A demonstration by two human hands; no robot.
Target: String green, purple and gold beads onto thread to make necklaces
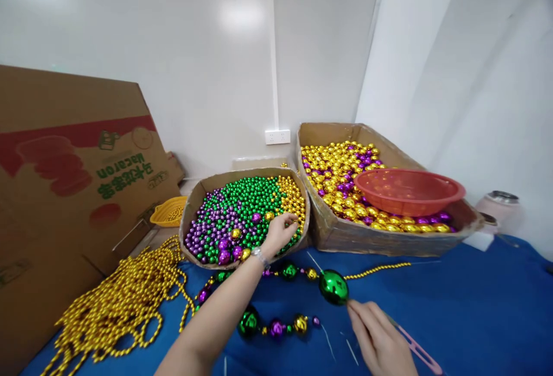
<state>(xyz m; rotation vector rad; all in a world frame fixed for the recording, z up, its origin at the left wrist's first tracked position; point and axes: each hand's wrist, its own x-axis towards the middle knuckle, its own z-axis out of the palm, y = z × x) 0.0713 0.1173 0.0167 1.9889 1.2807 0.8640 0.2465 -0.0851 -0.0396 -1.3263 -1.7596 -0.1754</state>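
My left hand (283, 233) reaches into a cardboard box (307, 215) of small green, purple and gold beads, fingers pinched near the gold ones. Whatever is between those fingertips is too small to make out. Over the blue cloth, my right hand (380, 338) has its fingertips closed at the lower end of a large green bead (333, 287). A pink-handled tool (417, 348) shows beside that hand; its other end is hidden. Below the box curves a bead strand (276, 327) of green, purple and gold balls, partly covered by my left forearm.
At right, a larger carton (371, 240) of gold and purple beads carries a red plastic basin (410, 192). Gold bead chains (116, 301) lie heaped at left beside a tall cardboard box (64, 192). A yellow basket (169, 212) and a pink bottle (501, 209) stand farther back.
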